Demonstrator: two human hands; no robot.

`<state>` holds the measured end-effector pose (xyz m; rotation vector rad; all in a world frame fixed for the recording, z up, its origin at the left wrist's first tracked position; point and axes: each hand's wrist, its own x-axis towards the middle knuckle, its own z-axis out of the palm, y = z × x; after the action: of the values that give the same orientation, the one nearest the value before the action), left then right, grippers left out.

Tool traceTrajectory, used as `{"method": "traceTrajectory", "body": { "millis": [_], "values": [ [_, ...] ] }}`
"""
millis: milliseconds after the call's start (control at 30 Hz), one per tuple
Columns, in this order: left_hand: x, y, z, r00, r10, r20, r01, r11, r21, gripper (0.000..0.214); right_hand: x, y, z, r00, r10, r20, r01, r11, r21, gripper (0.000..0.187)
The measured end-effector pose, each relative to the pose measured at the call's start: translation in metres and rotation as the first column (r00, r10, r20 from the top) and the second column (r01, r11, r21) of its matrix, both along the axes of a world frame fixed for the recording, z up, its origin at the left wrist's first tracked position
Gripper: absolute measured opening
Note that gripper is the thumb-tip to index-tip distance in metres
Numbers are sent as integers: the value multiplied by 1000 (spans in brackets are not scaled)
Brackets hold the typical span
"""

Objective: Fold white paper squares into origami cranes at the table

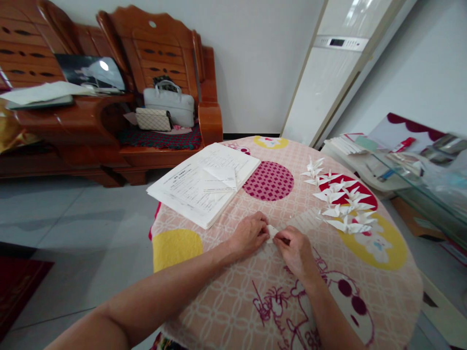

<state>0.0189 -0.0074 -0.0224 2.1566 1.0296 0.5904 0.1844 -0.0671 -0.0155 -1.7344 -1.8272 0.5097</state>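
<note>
A small folded piece of white paper [271, 232] lies between my two hands, low over the round table. My left hand [251, 231] has its fingers closed on the paper's left side. On the right side, the fingertips of my right hand [294, 245] pinch it. Much of the paper is covered by my fingers. To the right stand several white folded paper cranes [348, 225] in a loose group. A stack of printed paper sheets [182, 194] is at the table's far left, with a folded sheet [222, 177] on top.
A patterned cloth [219, 301] covers the round table. Beyond it is a wooden bench [156, 29] with a light grey bag [177, 104]. A glass-topped stand [408, 189] with papers and other items is close on the right. A tall white cabinet-like unit [321, 73] stands behind.
</note>
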Motion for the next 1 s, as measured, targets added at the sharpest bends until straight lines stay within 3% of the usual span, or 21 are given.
{"method": "traceTrajectory", "body": {
  "millis": [167,400,1000],
  "values": [
    [-2,-1,2,999,40,6,-40,997,-63,11,-2,0,-1,998,-18,59,17,1000,9,16],
    [0,1,2,995,102,-6,-103,994,-41,9,-3,3,-7,992,-41,122,38,999,31,18],
    [4,10,8,985,80,-154,-80,997,1,10,-8,8,-3,977,-108,182,107,994,16,17]
  ]
}}
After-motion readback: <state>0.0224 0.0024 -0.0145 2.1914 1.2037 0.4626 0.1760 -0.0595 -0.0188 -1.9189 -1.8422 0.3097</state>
